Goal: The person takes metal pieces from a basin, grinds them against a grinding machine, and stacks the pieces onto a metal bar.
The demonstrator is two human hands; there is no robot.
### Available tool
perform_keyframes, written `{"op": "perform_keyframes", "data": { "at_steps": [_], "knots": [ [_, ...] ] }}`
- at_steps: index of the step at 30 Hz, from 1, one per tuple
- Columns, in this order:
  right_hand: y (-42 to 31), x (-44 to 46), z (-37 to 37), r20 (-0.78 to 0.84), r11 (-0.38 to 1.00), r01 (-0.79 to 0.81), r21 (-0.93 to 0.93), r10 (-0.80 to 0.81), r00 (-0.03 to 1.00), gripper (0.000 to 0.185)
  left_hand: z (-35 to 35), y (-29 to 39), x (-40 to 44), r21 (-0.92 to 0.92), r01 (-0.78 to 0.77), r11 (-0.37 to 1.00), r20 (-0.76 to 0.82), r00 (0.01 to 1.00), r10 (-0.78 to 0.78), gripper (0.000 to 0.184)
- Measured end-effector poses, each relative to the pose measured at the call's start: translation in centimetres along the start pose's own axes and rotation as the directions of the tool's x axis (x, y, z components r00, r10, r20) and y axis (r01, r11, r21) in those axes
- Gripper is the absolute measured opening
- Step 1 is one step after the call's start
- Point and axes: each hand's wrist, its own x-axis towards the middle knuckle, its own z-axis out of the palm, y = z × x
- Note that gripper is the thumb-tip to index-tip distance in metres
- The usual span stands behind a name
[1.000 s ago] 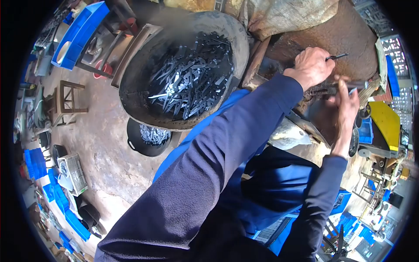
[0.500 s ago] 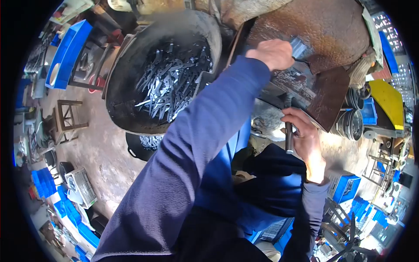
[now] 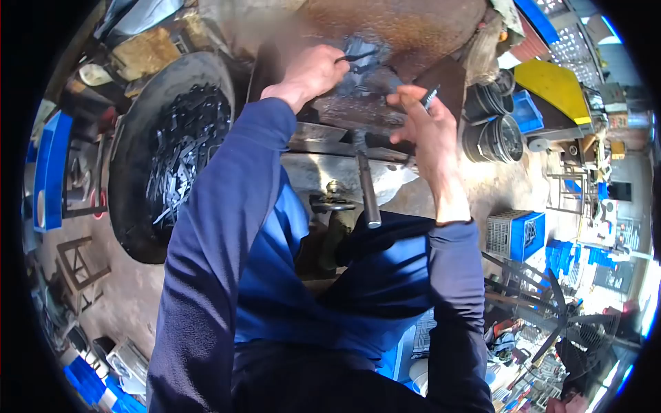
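Observation:
My left hand (image 3: 313, 74) is closed over the work surface, its fingers on a thin dark metal strip (image 3: 359, 58) that points right. My right hand (image 3: 428, 127) pinches a short, narrow metal piece (image 3: 429, 97) between thumb and fingers; its exact kind is too small to make out. Between and below both hands, a metal bar handle (image 3: 368, 186) projects toward my knees, with nobody holding it. Beneath the hands lies a wet, greyish metal work surface (image 3: 354, 107) with a brown, wet-looking slab (image 3: 406, 24) behind it.
At left stands a large dark oval tub (image 3: 131, 213) holding many flat metal pieces (image 3: 180, 172). Black buckets (image 3: 492, 138) and a yellow panel (image 3: 554, 89) are at right. A blue crate (image 3: 527, 234) and a fan (image 3: 561, 320) stand lower right, a wooden stool (image 3: 82, 265) lower left.
My right hand has let go of the bar handle and moved up, now pinching a small metal piece. The view has turned; the tub appears further left. My left hand still holds a dark strip.

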Motion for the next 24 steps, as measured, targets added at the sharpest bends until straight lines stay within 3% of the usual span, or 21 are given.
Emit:
{"op": "perform_keyframes", "data": {
  "at_steps": [2, 3, 4, 6, 8, 10, 12, 14, 16, 18, 20, 21, 23, 24],
  "knots": [
    [0.4, 1.2, 0.2, -0.054, 0.991, 0.030, 0.133, -0.023, 0.998, 0.023, -1.0, 0.9, 0.2, -0.166, 0.015, 0.986, 0.090, 0.996, 0.000, 0.022],
    [0.4, 1.7, 0.3, -0.069, 0.986, 0.047, 0.161, -0.036, 0.997, 0.023, -0.5, 1.1, 0.3, -0.335, 0.036, 0.942, 0.080, 0.997, -0.009, 0.022],
    [0.3, 1.9, 0.6, -0.081, 0.980, 0.062, 0.189, -0.048, 0.996, 0.023, -1.1, 2.5, -0.3, -0.338, 0.027, 0.941, 0.079, 0.997, 0.000, 0.022],
    [-0.1, 2.0, 1.1, -0.076, 0.962, 0.089, 0.257, -0.071, 0.995, 0.024, -2.2, 5.2, -2.2, -0.629, 0.128, 0.767, 0.142, 0.989, -0.049, 0.019],
    [-0.6, 2.1, 1.7, -0.012, 0.930, 0.166, 0.328, -0.172, 0.985, 0.025, -2.2, 6.7, -2.9, -0.687, 0.125, 0.716, 0.159, 0.987, -0.019, 0.018],
    [-1.1, 2.0, 2.3, -0.015, 0.939, 0.159, 0.305, -0.162, 0.987, 0.024, -1.9, 6.9, -3.0, -0.760, 0.141, 0.634, 0.205, 0.978, 0.028, 0.019],
    [-1.5, 1.9, 2.7, -0.115, 0.948, 0.139, 0.285, -0.110, 0.987, 0.023, -1.7, 6.8, -2.9, -0.750, 0.164, 0.641, 0.214, 0.977, 0.001, 0.019],
    [-1.2, 2.0, 2.4, -0.112, 0.952, 0.143, 0.273, -0.116, 0.987, 0.023, -1.7, 6.6, -2.8, -0.738, 0.188, 0.649, 0.223, 0.974, -0.029, 0.019],
    [-1.0, 2.0, 1.9, -0.108, 0.956, 0.145, 0.255, -0.121, 0.987, 0.024, -2.0, 5.7, -2.4, -0.674, 0.131, 0.727, 0.105, 0.991, -0.080, 0.021],
    [-0.7, 1.9, 1.6, -0.117, 0.972, 0.143, 0.187, -0.122, 0.985, 0.024, -1.5, 3.5, -1.2, -0.600, 0.129, 0.790, 0.091, 0.991, -0.093, 0.022],
    [-0.3, 2.0, 1.2, -0.114, 0.974, 0.150, 0.169, -0.132, 0.985, 0.023, -1.2, 1.7, -0.4, -0.433, 0.194, 0.880, 0.126, 0.980, -0.154, 0.022],
    [-0.1, 2.0, 1.0, -0.113, 0.976, 0.159, 0.152, -0.143, 0.983, 0.023, -0.9, 0.9, 0.0, -0.432, 0.196, 0.880, 0.128, 0.980, -0.156, 0.022],
    [-0.1, 1.9, 0.8, -0.111, 0.976, 0.157, 0.150, -0.141, 0.984, 0.024, -0.2, -0.4, 0.6, -0.116, 0.108, 0.987, 0.179, 0.980, -0.086, 0.020],
    [-0.1, 1.8, 0.7, -0.107, 0.977, 0.156, 0.147, -0.141, 0.984, 0.025, 0.0, -0.6, 0.4, -0.114, 0.109, 0.988, 0.181, 0.980, -0.087, 0.020]
  ]
}}
